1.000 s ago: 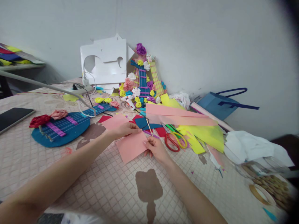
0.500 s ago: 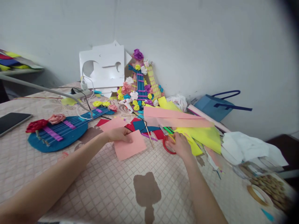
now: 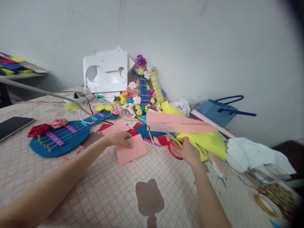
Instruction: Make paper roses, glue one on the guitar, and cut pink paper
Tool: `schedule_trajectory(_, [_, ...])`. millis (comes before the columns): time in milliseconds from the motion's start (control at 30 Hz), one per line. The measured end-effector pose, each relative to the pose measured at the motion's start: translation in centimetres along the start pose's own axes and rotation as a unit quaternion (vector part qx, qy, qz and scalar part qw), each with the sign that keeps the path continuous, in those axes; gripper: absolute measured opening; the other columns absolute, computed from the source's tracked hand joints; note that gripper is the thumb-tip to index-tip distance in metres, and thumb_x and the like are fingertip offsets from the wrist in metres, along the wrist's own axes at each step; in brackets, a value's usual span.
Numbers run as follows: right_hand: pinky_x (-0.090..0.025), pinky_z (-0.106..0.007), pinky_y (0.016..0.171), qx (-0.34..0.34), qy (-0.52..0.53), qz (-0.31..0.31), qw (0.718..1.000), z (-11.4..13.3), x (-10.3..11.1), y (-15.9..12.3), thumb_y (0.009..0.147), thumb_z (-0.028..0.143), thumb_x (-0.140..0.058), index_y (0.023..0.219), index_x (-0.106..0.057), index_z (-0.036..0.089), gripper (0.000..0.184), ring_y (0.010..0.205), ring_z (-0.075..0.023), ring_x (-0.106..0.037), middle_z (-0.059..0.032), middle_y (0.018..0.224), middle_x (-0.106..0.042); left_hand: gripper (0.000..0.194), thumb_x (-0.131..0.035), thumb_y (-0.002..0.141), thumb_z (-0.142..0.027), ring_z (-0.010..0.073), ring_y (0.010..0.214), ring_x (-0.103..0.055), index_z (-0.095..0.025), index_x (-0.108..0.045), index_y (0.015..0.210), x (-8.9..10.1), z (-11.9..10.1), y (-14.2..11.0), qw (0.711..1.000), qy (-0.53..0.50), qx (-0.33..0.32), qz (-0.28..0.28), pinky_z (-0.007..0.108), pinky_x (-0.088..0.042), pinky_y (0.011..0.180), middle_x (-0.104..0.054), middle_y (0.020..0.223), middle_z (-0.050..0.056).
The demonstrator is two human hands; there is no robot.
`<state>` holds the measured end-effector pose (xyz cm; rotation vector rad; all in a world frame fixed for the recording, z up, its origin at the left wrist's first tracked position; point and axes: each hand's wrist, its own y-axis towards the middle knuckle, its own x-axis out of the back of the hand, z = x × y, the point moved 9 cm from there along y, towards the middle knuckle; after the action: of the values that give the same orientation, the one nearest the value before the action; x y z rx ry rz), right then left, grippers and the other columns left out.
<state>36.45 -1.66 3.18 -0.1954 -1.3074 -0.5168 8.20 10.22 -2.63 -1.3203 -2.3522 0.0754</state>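
Note:
My left hand (image 3: 120, 139) is closed on a square of pink paper (image 3: 134, 152), its thumb across the top. A second pink sheet (image 3: 111, 129) shows behind that hand. Over to the right, my right hand (image 3: 190, 152) has its fingers closed on scissors (image 3: 174, 153) with red and yellow handles. The blades point away from me, towards a long pink strip (image 3: 175, 120). Yellow paper (image 3: 211, 142) lies beside and beyond this hand. Between the two hands rests a thin wooden stick (image 3: 152, 142).
A blue paper guitar (image 3: 78, 144) and a phone (image 3: 14, 126) lie at left. Behind stand a white glue gun (image 3: 129, 110), flowered paper guitars (image 3: 143, 88) and white cut-out boards (image 3: 106, 82). At right are a blue bag (image 3: 216, 110), white plastic (image 3: 251, 153) and a tape roll (image 3: 267, 205).
My right hand has shifted slightly right and towards me, with the scissors moving along. My left hand stays on the pink paper. The view has tilted a little.

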Motion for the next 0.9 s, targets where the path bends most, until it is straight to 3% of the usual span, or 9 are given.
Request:
schedule_trajectory(67, [-0.043, -0.035, 0.066, 0.017, 0.123, -0.012, 0.992, 0.7, 0.6, -0.2, 0.070, 0.045, -0.066, 0.098, -0.046, 0.020, 0.043, 0.082, -0.0278, -0.063, -0.0102, 0.088, -0.065, 0.039, -0.077, 0.059, -0.038, 0.0177, 0.070, -0.063, -0.017, -0.068, 0.090, -0.3, -0.4, -0.3, 0.999, -0.048, 0.003, 0.022, 0.022, -0.046, 0.056, -0.070, 0.086, 0.004])
schedule_trajectory(133, [-0.045, -0.032, 0.064, 0.053, 0.268, 0.019, 0.962, 2.6, 0.1, -0.7, 0.070, 0.043, -0.066, 0.096, -0.047, 0.022, 0.039, 0.078, -0.0222, -0.062, -0.0056, 0.086, -0.063, 0.039, -0.078, 0.059, -0.037, 0.0170, 0.071, -0.064, -0.017, -0.068, 0.091, -0.9, -0.9, -0.6, 0.993, -0.102, -0.001, 0.053, 0.023, -0.047, 0.058, -0.070, 0.089, 0.005])
schedule_trajectory(200, [-0.046, -0.029, 0.058, 0.094, 0.446, 0.097, 0.885, 5.6, -1.4, -1.9, 0.070, 0.043, -0.067, 0.090, -0.049, 0.022, 0.035, 0.068, -0.0182, -0.059, -0.0017, 0.078, -0.060, 0.039, -0.079, 0.060, -0.035, 0.0164, 0.072, -0.064, -0.016, -0.068, 0.093, -1.5, -1.5, -0.9, 0.989, -0.128, -0.010, 0.079, 0.023, -0.048, 0.061, -0.070, 0.091, 0.005])
schedule_trajectory(267, [-0.044, -0.027, 0.050, 0.103, 0.488, 0.131, 0.857, 8.0, -3.0, -3.2, 0.072, 0.047, -0.066, 0.083, -0.048, 0.023, 0.032, 0.055, -0.0144, -0.055, 0.0023, 0.067, -0.056, 0.040, -0.079, 0.061, -0.034, 0.0162, 0.073, -0.064, -0.016, -0.068, 0.095, -2.1, -1.8, -0.9, 0.987, -0.128, -0.020, 0.094, 0.024, -0.049, 0.063, -0.070, 0.092, 0.006])
schedule_trajectory(300, [-0.043, -0.026, 0.047, 0.094, 0.535, 0.162, 0.824, 9.1, -4.1, -3.9, 0.072, 0.046, -0.066, 0.083, -0.048, 0.023, 0.031, 0.052, -0.0133, -0.053, 0.0035, 0.064, -0.054, 0.041, -0.079, 0.061, -0.033, 0.0165, 0.074, -0.064, -0.016, -0.067, 0.096, -2.3, -2.0, -1.0, 0.987, -0.125, -0.023, 0.101, 0.024, -0.049, 0.064, -0.070, 0.092, 0.006])
schedule_trajectory(400, [-0.040, -0.023, 0.042, 0.086, 0.584, 0.197, 0.783, 11.3, -6.3, -5.4, 0.071, 0.043, -0.069, 0.082, -0.046, 0.023, 0.032, 0.046, -0.0101, -0.049, 0.0055, 0.062, -0.053, 0.044, -0.081, 0.059, -0.031, 0.0180, 0.081, -0.064, -0.017, -0.067, 0.098, -3.0, -2.2, -0.9, 0.985, -0.119, -0.033, 0.123, 0.025, -0.049, 0.069, -0.069, 0.094, 0.005])
schedule_trajectory(500, [-0.035, -0.020, 0.039, 0.060, 0.610, 0.204, 0.764, 11.8, -7.4, -5.8, 0.064, 0.035, -0.074, 0.078, -0.045, 0.022, 0.034, 0.042, -0.0071, -0.044, 0.0077, 0.060, -0.049, 0.045, -0.081, 0.060, -0.033, 0.0181, 0.081, -0.063, -0.017, -0.066, 0.099, -3.2, -2.2, -0.7, 0.985, -0.112, -0.041, 0.123, 0.024, -0.049, 0.068, -0.069, 0.093, 0.005])
schedule_trajectory(700, [-0.034, -0.019, 0.038, 0.042, 0.612, 0.179, 0.769, 11.5, -7.2, -5.6, 0.063, 0.034, -0.072, 0.078, -0.045, 0.022, 0.033, 0.042, -0.0066, -0.041, 0.0083, 0.059, -0.047, 0.058, -0.076, 0.068, -0.034, 0.0144, 0.082, -0.061, -0.023, -0.051, 0.119, -1.3, -2.9, -0.9, 0.979, -0.165, -0.095, 0.075, 0.022, -0.045, 0.069, -0.065, 0.091, 0.003])
schedule_trajectory(900, [-0.035, -0.020, 0.039, 0.046, 0.612, 0.172, 0.771, 11.3, -7.2, -5.7, 0.062, 0.036, -0.073, 0.076, -0.046, 0.023, 0.034, 0.043, -0.0073, -0.042, 0.0079, 0.058, -0.047, 0.033, -0.081, 0.060, -0.036, 0.0157, 0.087, -0.060, -0.018, -0.069, 0.086, -2.4, -2.9, -0.9, 0.980, -0.118, -0.096, 0.131, 0.025, -0.045, 0.081, -0.068, 0.090, 0.004])
